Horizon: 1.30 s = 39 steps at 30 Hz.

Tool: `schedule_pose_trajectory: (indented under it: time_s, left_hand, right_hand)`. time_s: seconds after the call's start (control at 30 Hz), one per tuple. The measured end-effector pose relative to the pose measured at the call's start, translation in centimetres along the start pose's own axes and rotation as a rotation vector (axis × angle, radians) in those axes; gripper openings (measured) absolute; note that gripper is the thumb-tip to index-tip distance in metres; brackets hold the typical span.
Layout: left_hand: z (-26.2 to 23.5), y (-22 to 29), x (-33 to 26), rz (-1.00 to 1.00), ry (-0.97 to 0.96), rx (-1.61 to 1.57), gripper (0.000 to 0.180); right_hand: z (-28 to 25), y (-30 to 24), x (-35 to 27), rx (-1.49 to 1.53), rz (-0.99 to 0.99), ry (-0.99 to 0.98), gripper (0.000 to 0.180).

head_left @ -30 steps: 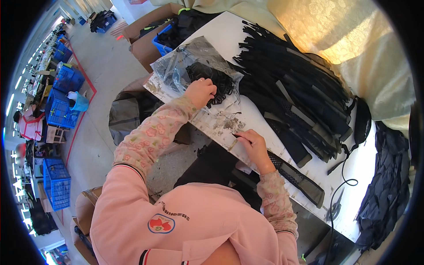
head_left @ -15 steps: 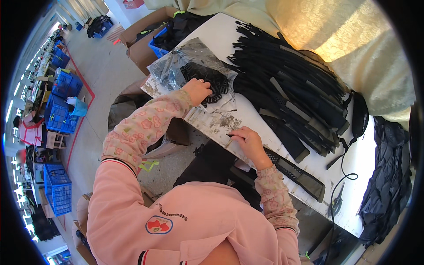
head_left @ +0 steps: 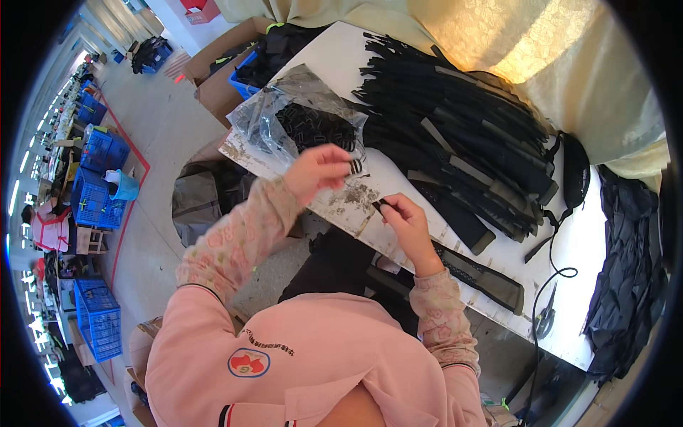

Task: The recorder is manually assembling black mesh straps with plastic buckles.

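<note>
The left hand (head_left: 316, 169) pinches a small black buckle (head_left: 355, 166) above the clear plastic bag (head_left: 284, 117) of buckles on the white worktop (head_left: 605, 285). The right hand (head_left: 405, 220) grips a black strap end (head_left: 379, 206) near the worktop's front edge, beside a pile of black straps (head_left: 462, 135).

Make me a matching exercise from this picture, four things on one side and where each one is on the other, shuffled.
Things:
1. small black buckle
2. clear plastic bag of black buckles
3. pile of black webbing straps
4. blue plastic crates

Places:
A. on the floor, far left
B. pinched in the left hand
C. table's far right part
D. table's left corner

Pairs: 1-B, 2-D, 3-C, 4-A
</note>
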<state>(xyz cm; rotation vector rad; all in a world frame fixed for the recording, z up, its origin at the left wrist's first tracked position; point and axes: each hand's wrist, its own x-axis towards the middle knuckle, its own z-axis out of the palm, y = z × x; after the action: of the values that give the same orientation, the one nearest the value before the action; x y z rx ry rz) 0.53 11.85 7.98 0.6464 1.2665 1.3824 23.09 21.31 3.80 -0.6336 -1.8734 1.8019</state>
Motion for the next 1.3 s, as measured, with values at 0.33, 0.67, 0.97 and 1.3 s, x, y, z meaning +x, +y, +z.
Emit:
schedule_pose_trajectory:
  time_s: [0.33, 0.67, 0.97, 1.3]
  left_hand:
    - [5.7, -4.1, -2.5, -0.21, -0.213, -0.449, 0.02]
    - [6.4, -5.8, -2.7, -0.226, -0.206, -0.85, 0.007]
    - [8.1, -6.0, -2.8, -0.347, -0.227, -0.927, 0.014]
    - [8.1, -6.4, -2.7, -0.318, -0.15, -0.815, 0.008]
  right_hand:
    - [-1.1, -2.1, -1.7, 0.29, 0.159, -0.085, 0.01]
    - [-1.2, -1.3, -2.5, 0.296, 0.05, 0.005, 0.009]
    - [-1.4, -1.9, -2.1, 0.081, -0.108, -0.104, 0.01]
    - [-0.3, -4.0, -2.4, -0.32, -0.253, 0.097, 0.013]
